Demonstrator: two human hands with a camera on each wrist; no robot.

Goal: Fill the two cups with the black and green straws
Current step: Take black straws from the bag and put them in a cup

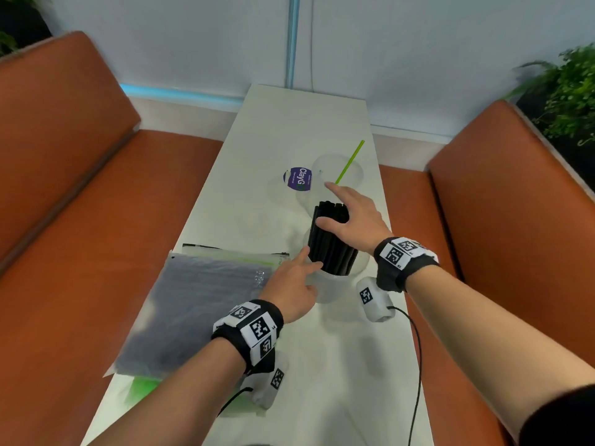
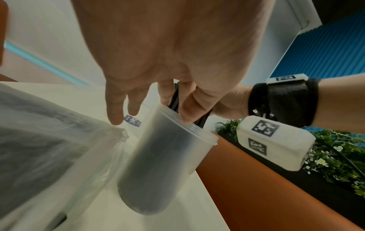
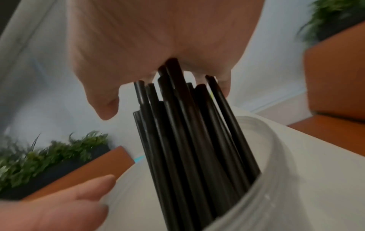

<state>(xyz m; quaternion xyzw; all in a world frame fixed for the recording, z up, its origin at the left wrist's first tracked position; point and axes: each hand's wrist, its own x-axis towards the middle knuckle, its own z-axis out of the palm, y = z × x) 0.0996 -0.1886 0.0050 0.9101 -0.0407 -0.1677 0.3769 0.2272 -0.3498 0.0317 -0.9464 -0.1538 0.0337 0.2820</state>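
While our left hand steadies the near cup with loose fingers at its rim, our right hand lies flat atop the black straws, pressing them in; the far cup holds one green straw.

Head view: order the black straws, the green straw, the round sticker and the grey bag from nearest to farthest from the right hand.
1. Black straws: directly under the right hand, touching its palm.
2. Green straw: just beyond its fingertips, in the far cup.
3. Round sticker: far-left, on the table.
4. Grey bag: near-left, across the near cup.
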